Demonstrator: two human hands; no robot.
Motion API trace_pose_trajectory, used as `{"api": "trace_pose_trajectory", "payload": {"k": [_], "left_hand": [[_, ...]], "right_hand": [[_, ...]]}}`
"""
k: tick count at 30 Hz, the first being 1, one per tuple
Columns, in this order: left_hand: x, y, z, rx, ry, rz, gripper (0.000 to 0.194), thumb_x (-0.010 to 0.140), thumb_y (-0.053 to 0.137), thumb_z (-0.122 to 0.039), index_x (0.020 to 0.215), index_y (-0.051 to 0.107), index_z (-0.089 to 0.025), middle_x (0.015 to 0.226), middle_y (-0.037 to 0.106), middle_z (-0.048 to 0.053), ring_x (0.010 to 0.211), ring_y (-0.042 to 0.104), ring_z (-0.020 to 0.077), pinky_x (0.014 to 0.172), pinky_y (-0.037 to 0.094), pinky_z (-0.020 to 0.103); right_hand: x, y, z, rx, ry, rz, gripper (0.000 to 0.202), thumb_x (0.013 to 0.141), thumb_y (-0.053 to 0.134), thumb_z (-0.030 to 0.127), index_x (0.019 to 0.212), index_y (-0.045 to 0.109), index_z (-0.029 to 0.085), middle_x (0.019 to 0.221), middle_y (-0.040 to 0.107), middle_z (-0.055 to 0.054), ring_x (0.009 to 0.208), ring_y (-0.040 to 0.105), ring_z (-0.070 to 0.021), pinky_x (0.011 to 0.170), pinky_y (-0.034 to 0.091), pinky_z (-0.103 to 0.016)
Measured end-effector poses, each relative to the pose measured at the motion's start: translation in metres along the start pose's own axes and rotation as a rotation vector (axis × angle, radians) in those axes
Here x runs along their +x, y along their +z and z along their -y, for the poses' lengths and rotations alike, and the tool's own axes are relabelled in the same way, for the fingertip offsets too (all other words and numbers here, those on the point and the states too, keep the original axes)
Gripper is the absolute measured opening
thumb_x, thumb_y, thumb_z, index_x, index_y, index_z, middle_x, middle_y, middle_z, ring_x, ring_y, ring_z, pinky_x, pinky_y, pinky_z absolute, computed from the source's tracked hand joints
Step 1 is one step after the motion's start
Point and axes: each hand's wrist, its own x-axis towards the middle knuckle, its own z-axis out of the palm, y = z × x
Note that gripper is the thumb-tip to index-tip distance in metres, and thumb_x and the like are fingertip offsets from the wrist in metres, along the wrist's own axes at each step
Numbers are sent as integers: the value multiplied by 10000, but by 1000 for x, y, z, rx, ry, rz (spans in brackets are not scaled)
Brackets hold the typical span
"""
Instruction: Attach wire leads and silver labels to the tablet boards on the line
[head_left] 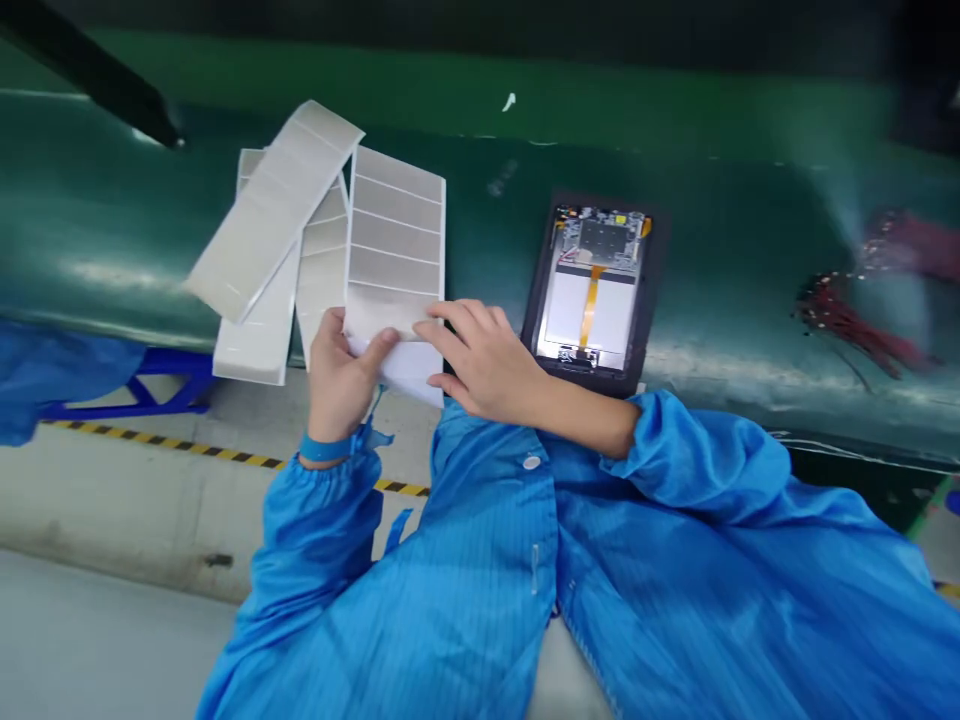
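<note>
A sheet of grey rectangular stickers (396,225) on white backing lies over the front edge of the green table. My left hand (341,375) grips its lower left side, thumb on top. At the lower right of the same sheet is my right hand (480,360), fingers closed on the edge of a sticker or the backing; the exact hold is hard to make out. More sticker sheets (274,215) overlap to the left. Right of my right hand, an opened tablet-like device (592,290) shows its circuit board, white battery cells and an orange ribbon.
Bundles of red wires (855,320) lie on the green table (720,260) at the right. A dark bar (97,75) reaches in at the upper left. Below the table's left edge are a blue frame (169,385) and blue cloth (60,370).
</note>
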Motion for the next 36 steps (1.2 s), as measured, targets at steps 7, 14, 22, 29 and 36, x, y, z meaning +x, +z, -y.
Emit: {"api": "trace_pose_trajectory", "payload": {"k": [7,14,22,29,36], "left_hand": [[-24,7,-38,-325,244,170,1030,961,717,-567,1716,38,-394,1818,42,46,1602,362,335,1283,421,466],[-20,6,-45,-345,277,252,978,926,774,-542,1707,208,-384,1785,235,64,1522,485,320,1173,525,410],[-12,20,-69,-283,84,-7,440,790,863,-597,834,759,-172,688,645,13,585,521,109,524,405,220],[-10,25,-75,-238,64,-42,383,789,852,-526,764,709,-171,609,557,-14,548,440,100,493,311,232],[-11,26,-84,-280,-163,-87,343,665,879,-431,798,723,-156,650,620,-5,590,506,125,510,388,230]], "right_hand": [[10,6,-5,91,91,-117,426,1071,542,463,1370,628,172,1396,616,-182,1260,519,-340,1019,391,-485],[-4,-16,-17,359,125,-295,236,1053,596,375,1139,710,186,1114,713,-111,1058,654,-247,929,483,-390],[-14,-23,-15,445,247,-390,168,1033,641,328,951,705,196,873,748,-12,780,660,-158,784,465,-303],[-18,-21,-19,285,228,-455,198,1084,531,297,1086,698,191,874,780,-16,751,697,-150,759,479,-295],[-18,-16,-27,-421,7,-535,255,1078,482,187,1060,732,230,1272,779,-58,881,673,-182,696,461,-328]]}}
